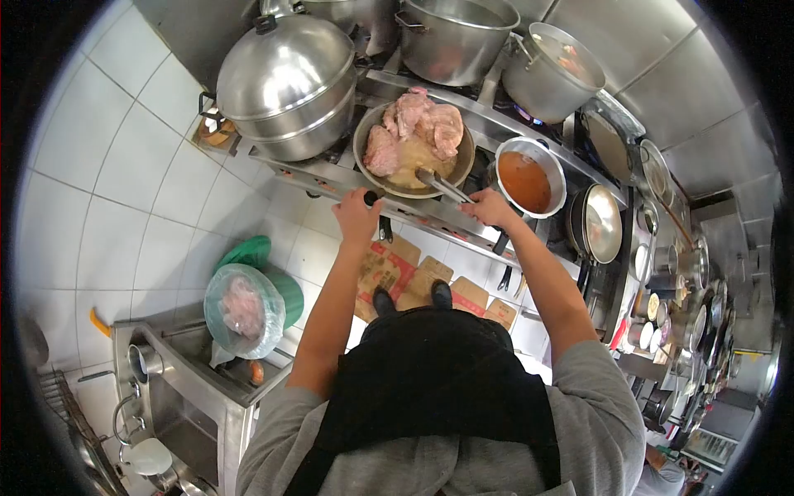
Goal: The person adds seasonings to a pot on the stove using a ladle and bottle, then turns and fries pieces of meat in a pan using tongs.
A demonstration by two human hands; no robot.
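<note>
A wide frying pan on the stove holds large pieces of pale pink raw-looking meat in a cloudy yellowish liquid. At the pan's near left side, my left hand is closed around a black pan handle. My right hand grips metal tongs, whose tips dip into the liquid at the near edge of the meat. Right of the pan stands a pot of orange-brown sauce, close to my right hand but apart from it.
A domed steamer sits at the left, and large pots line the back burners. One burner flame shows blue. Empty pans rest at right. A lined green bin and a sink are at lower left; flattened cardboard covers the floor.
</note>
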